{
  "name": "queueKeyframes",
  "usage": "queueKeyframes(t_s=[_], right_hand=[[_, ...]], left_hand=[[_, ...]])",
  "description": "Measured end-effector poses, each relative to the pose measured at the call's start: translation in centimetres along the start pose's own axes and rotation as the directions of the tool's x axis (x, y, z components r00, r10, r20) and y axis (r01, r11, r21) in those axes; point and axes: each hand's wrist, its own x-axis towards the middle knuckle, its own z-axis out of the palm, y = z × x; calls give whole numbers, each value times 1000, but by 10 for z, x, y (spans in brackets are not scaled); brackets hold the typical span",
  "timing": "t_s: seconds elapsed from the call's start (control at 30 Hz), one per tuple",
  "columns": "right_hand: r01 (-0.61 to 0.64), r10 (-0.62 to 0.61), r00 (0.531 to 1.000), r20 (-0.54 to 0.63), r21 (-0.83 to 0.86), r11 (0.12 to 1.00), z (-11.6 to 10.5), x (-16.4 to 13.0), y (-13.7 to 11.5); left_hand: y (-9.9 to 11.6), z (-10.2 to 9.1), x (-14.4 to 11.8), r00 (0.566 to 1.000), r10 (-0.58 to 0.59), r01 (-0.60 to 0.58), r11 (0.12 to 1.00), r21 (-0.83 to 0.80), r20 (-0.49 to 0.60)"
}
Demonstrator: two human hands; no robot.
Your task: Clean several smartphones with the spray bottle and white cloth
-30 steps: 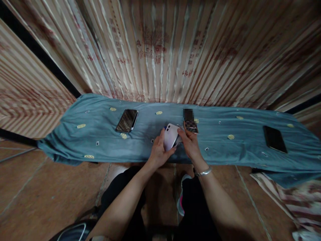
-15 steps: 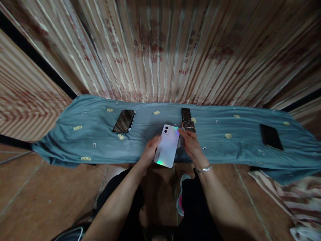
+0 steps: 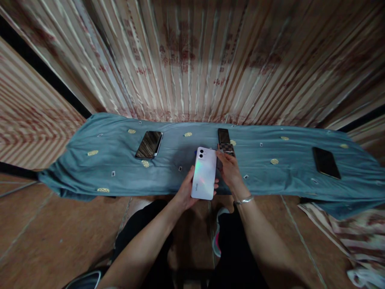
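Right now, in the head view, I hold the white phone [image 3: 204, 173] back-up at the frame's centre, above the near edge of the blue cloth [image 3: 99, 160]. My left hand [image 3: 188, 192] cups it from beneath, fingers wrapped around its lower edge; my right hand [image 3: 230, 170] pinches its upper right side. I judge I'm mid-inspection; next needs a steady two-handed grip.
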Motion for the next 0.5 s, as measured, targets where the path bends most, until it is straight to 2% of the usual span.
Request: queueKeyframes(t_s=[0.1,0.2,0.3,0.5], right_hand=[[179,-183,983,-21,-141,974,-1,4,2],[339,-323,941,104,-331,881,-1,1,-1],[437,-373,900,228,-447,781,2,-6,-5],[562,-444,827,344,-495,663,8,-11,-3]], left_hand=[[-1,2,-1,999,-6,6,1000,7,-41],[-1,5,-3,996,2,0,1000,31,-88],[0,9,-5,986,26,-14,997,76,-163],[-5,11,-4,963,69,-39,993,116,-259]])
